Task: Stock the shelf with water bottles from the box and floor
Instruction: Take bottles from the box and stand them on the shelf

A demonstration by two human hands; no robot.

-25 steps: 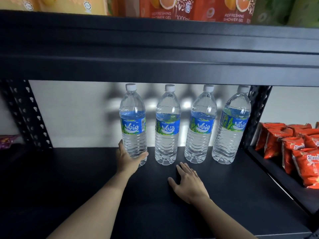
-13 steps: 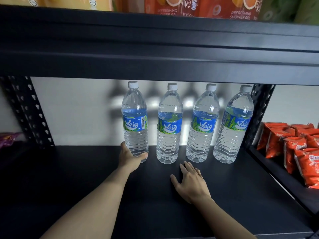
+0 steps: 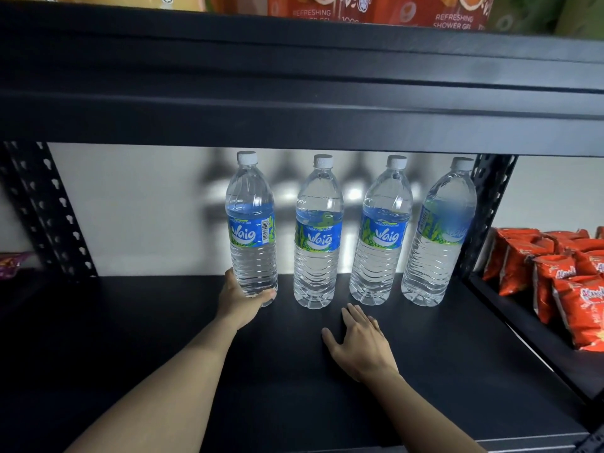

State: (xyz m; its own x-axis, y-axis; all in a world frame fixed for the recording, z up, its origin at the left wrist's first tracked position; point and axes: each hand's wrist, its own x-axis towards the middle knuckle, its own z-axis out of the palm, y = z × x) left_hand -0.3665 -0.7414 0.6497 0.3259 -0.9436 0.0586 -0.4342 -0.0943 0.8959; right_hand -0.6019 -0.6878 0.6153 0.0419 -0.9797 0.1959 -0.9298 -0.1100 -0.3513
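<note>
Standing upright, leftmost of four on the black shelf (image 3: 130, 338), the Waig water bottle (image 3: 251, 237) is being held at its base by the left grip (image 3: 240, 300); the right grip (image 3: 361, 344) is lying flat on the shelf, holding nothing.

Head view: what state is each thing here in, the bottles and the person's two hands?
leftmost bottle: upright, capped, gripped at its base.
second bottle: upright, capped, untouched.
third bottle: upright, capped, untouched.
rightmost bottle: standing, capped, untouched.
left hand: curled round the leftmost bottle.
right hand: flat on the shelf, holding nothing.
</note>
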